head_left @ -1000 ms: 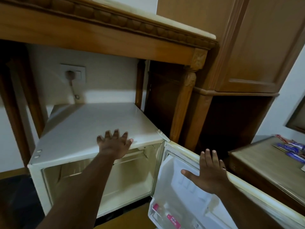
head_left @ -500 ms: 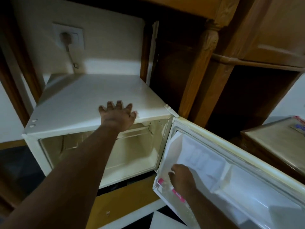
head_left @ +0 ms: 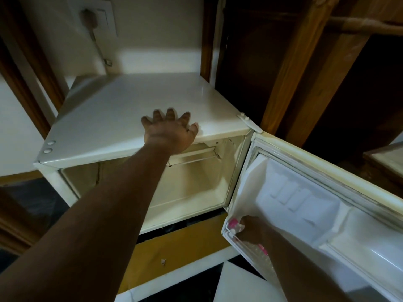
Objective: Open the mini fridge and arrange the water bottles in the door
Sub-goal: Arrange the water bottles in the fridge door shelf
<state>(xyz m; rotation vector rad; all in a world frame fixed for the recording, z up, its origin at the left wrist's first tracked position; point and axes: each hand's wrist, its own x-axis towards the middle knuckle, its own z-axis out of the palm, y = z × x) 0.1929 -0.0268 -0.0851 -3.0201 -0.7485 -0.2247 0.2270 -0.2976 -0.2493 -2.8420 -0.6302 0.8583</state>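
My left hand (head_left: 170, 132) lies flat on the white top of the mini fridge (head_left: 139, 105), close to its front edge, fingers spread apart and closed on nothing, the palm pressing down on the panel. The fridge door (head_left: 327, 192) stands swung wide open to the right of the cabinet, hinged at the fridge's front right corner, its moulded white inner liner facing up toward me. My right hand (head_left: 250, 227) reaches down into the bottom rack of that door, at the end nearest the hinge, and my fingers curl around the top of a water bottle (head_left: 234, 224) with a pink label; the hand covers most of it, so I cannot tell how firmly the grasp is closed, only that the fingers wrap it and touch it. A second patch of pink label (head_left: 261, 250) shows lower in the same rack, just beside my wrist, behind the clear rail of the rack; whether it belongs to another bottle I cannot tell. The inside of the fridge cabinet is pale cream, with a small shelf ledge (head_left: 196, 154) under the top panel, just below my left hand. Behind the fridge, on the wall, a plug sits in a white wall socket (head_left: 93, 16) with its cord running down toward the fridge's back edge. A wooden table leg (head_left: 290, 68) stands to the right of the fridge, beyond the door hinge.
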